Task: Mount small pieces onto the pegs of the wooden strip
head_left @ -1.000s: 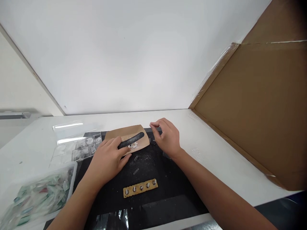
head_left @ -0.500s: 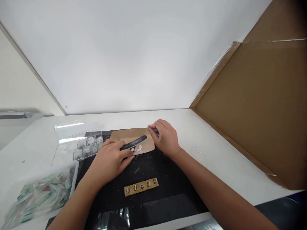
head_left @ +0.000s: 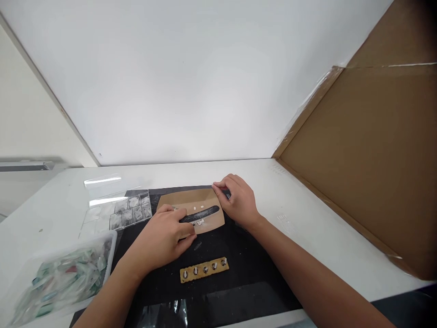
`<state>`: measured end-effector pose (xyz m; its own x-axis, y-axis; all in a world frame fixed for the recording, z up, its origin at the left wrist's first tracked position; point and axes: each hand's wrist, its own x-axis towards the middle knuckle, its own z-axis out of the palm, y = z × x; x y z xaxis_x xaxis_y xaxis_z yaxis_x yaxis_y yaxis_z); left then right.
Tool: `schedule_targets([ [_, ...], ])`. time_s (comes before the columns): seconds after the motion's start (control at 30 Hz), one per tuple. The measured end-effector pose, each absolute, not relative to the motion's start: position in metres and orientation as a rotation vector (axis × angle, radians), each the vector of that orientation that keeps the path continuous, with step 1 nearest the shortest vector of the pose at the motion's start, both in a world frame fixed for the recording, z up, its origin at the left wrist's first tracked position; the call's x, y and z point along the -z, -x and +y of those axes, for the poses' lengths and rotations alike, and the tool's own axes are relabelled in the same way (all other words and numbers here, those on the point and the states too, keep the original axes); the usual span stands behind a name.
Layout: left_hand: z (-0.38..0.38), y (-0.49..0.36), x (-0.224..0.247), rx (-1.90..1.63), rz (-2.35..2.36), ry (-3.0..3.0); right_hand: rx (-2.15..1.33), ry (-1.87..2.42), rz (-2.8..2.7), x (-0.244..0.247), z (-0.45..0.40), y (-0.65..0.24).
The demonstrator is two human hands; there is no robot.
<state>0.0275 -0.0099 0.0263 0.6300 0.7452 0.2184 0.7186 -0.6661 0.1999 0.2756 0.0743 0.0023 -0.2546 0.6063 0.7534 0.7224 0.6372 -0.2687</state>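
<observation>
Extending from left hand (head_left: 163, 238): brown sheet (head_left: 186, 197)

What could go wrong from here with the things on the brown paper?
The small white bits look loose and could slide off if the left hand tilts the brown paper. The black curved strip lies right by them, so it might sweep some away if it shifts.

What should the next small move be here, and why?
Probably steady the brown sheet with the left hand, which appears to grip its near edge: loose white bits and a curved black strip lie on it and might slide.
</observation>
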Motion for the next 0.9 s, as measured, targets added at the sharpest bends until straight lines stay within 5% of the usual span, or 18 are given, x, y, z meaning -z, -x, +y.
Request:
schedule_targets([
  [0.63,-0.007,-0.029,-0.023,-0.793,1.556,-2.254,-0.105,0.787,-1.920,-0.015,0.057,-0.270],
  [0.9,-0.012,-0.042,-0.023,-0.944,1.383,-2.163,0.059,0.762,-1.939,-0.013,0.035,-0.247],
])
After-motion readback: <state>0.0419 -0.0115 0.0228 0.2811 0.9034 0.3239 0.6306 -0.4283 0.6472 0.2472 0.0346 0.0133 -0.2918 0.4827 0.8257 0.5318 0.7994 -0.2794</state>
